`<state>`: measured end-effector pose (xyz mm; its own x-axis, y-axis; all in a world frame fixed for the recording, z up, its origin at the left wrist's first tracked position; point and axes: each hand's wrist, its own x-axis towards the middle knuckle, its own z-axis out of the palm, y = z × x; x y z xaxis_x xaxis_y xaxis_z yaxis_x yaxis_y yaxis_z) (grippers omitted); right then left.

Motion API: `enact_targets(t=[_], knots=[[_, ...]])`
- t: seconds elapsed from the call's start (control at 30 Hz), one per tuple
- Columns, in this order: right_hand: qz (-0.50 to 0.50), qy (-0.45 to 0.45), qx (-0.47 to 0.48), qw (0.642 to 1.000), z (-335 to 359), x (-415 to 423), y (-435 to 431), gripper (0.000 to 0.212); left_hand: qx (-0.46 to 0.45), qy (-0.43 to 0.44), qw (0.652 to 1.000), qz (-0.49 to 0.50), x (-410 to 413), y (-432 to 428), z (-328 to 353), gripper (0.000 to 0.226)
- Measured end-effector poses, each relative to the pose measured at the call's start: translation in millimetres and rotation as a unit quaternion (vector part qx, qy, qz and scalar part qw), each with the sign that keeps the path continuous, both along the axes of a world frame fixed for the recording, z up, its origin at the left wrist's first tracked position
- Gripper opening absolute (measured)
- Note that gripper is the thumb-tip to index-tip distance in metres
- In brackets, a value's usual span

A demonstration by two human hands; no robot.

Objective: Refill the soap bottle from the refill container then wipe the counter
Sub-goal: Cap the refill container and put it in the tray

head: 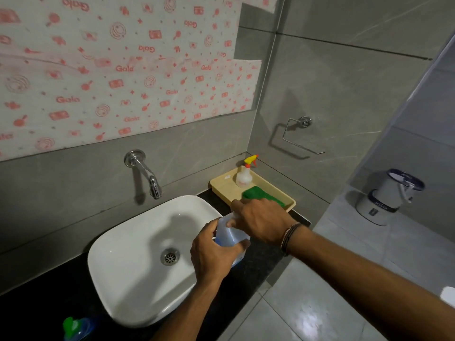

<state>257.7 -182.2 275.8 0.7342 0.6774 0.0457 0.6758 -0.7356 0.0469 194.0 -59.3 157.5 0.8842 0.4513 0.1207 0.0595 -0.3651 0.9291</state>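
A translucent white bottle with a blue label (230, 236) stands on the black counter (258, 262) just right of the sink. My left hand (211, 254) wraps around its body. My right hand (258, 220) covers its top, fingers closed over the cap area, which is hidden. A clear spray bottle with a yellow and orange trigger (245, 175) stands in a beige tray (219, 185) at the counter's far right corner. A green cloth (261, 194) lies in the same tray, just beyond my right hand.
A white basin (138, 254) with a drain sits on the counter under a chrome wall tap (147, 177). A blue bottle with a green cap (76, 327) shows at the bottom left. A towel ring (299, 135) hangs on the right wall; a white bucket (391, 195) stands on the floor.
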Motion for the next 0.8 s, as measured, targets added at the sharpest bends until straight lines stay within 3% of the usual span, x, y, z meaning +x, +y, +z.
enact_targets(t=[0.13, 0.2, 0.23, 0.3, 0.37, 0.4, 0.47, 0.5, 0.67, 0.8], knots=[[-0.086, 0.005, 0.043, 0.995, -18, 2, -2, 0.063, 0.021, 0.008, 1.000, -0.015, 17, 1, 1, 0.084], [-0.097, 0.053, 0.152, 0.982, -24, 13, -12, 0.075, 0.031, 0.010, 0.999, -0.009, 29, -2, 2, 0.080], [-0.106, 0.089, 0.239, 0.961, -29, 22, -20, 0.072, 0.031, 0.009, 0.999, -0.005, 38, -3, 4, 0.077], [-0.142, 0.173, 0.419, 0.880, -42, 44, -37, 0.045, 0.028, 0.003, 1.000, -0.003, 60, -4, 8, 0.073], [-0.171, 0.265, 0.506, 0.803, -65, 73, -57, 0.016, 0.017, 0.010, 1.000, -0.012, 90, -7, 10, 0.077], [-0.169, 0.301, 0.499, 0.795, -79, 89, -66, 0.033, 0.013, 0.017, 1.000, -0.017, 108, -9, 10, 0.080], [-0.166, 0.352, 0.457, 0.800, -107, 122, -73, 0.065, 0.010, 0.030, 0.999, -0.023, 145, -13, 6, 0.084], [-0.159, 0.357, 0.447, 0.805, -118, 141, -72, 0.070, 0.009, 0.038, 0.999, -0.025, 168, -16, 2, 0.084], [-0.136, 0.308, 0.511, 0.791, -168, 253, -56, 0.043, -0.028, 0.068, 0.997, 0.009, 285, -31, -31, 0.085], [-0.106, 0.318, 0.483, 0.809, -202, 347, -54, 0.036, -0.050, 0.077, 0.996, 0.023, 366, -31, -67, 0.095]])
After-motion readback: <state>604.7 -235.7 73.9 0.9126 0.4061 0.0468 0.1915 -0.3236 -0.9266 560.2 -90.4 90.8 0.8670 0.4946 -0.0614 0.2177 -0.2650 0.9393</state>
